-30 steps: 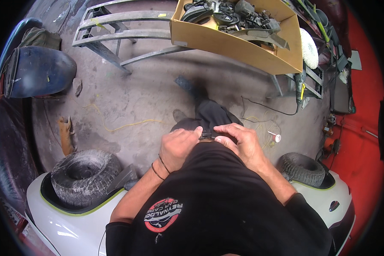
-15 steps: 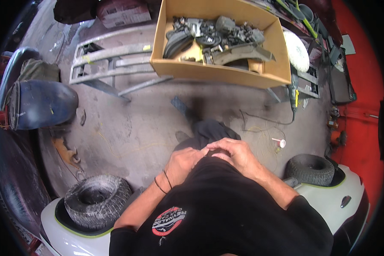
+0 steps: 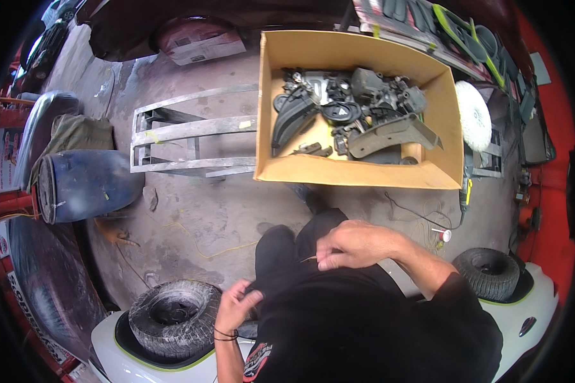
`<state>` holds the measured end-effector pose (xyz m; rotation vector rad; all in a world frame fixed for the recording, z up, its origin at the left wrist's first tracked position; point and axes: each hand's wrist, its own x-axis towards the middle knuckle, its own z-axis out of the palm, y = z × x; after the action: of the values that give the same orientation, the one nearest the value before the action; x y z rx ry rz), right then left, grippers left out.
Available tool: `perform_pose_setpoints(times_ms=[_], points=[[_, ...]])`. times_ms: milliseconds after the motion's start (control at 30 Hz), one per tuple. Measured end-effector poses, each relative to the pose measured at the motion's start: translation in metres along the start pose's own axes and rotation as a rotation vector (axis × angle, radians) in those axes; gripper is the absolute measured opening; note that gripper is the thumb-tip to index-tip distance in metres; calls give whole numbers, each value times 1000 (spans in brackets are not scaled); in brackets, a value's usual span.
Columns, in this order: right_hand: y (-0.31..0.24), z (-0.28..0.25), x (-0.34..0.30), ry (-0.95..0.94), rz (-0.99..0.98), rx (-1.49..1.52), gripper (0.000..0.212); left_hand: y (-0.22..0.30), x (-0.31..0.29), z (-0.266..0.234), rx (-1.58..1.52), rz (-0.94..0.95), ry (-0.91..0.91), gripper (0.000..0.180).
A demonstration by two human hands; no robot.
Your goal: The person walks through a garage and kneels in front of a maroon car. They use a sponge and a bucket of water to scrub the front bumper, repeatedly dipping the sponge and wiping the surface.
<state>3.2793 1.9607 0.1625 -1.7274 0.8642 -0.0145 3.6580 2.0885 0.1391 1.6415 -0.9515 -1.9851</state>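
My left hand (image 3: 236, 307), with dark bands at the wrist, is beside my left hip by the black cloth. Its fingers are loosely curled, the thumb apart from them, and nothing shows between. In front of my waist, my right hand (image 3: 358, 246) is closed, thumb against fingers, on a thin tan strip (image 3: 309, 258) whose tip sticks out to the left. The strip's kind cannot be made out. Ahead of both hands stands an open cardboard box (image 3: 358, 177) of loose black and grey car parts (image 3: 345, 112).
A grey metal stand (image 3: 198, 131) is under the box, with a white round pad (image 3: 473, 116) to the right. A blue drum (image 3: 89, 185) lies at left. Tires (image 3: 172, 317) rest on white panels either side of me. A dark cable (image 3: 421, 214) crosses the floor.
My hands were together at my waist and have come apart, the left going down and left, the right slightly right with the thin strip showing. The view has tilted up.
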Motion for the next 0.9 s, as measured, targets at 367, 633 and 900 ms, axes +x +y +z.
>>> perform_pose_setpoints(times_ms=[367,633,900], points=[[-136,19,185,32,-335,633,21,-82,22,-205,-402,-71,678,60],[-407,-16,356,-262,-1024,650,37,5,-31,-447,-114,381,868,33],[-466,-89,458,728,-1100,384,60,318,-131,-546,197,1619,904,67]])
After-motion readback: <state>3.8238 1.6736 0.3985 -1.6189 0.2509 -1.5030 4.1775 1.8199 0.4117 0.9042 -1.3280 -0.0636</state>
